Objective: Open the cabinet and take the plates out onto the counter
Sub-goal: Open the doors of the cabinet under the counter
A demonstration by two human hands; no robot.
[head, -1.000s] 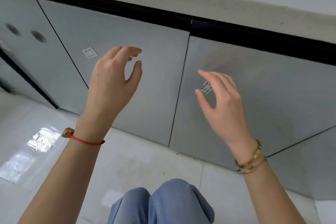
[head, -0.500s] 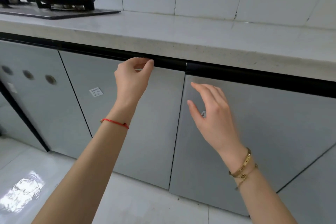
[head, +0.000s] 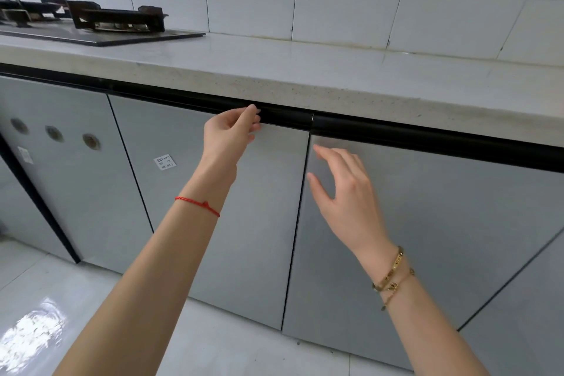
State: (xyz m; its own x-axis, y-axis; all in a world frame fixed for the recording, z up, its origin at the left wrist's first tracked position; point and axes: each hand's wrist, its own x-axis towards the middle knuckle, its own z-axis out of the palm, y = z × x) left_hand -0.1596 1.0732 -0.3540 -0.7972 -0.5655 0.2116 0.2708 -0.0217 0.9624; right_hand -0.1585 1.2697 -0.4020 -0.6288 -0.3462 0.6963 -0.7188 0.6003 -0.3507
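Left hand (head: 229,131) curled on door (head: 219,223) top edge; right hand (head: 345,192) open, empty. Doors closed, plates unseen, tabletop (head: 335,70) waiting: barely begun.

a small white sticker (head: 165,162) on a cabinet door (head: 189,192) — its print too small to read.

Head cam, close, looks fwd/down at cabinet doors (head: 219,223) below counter (head: 305,70).
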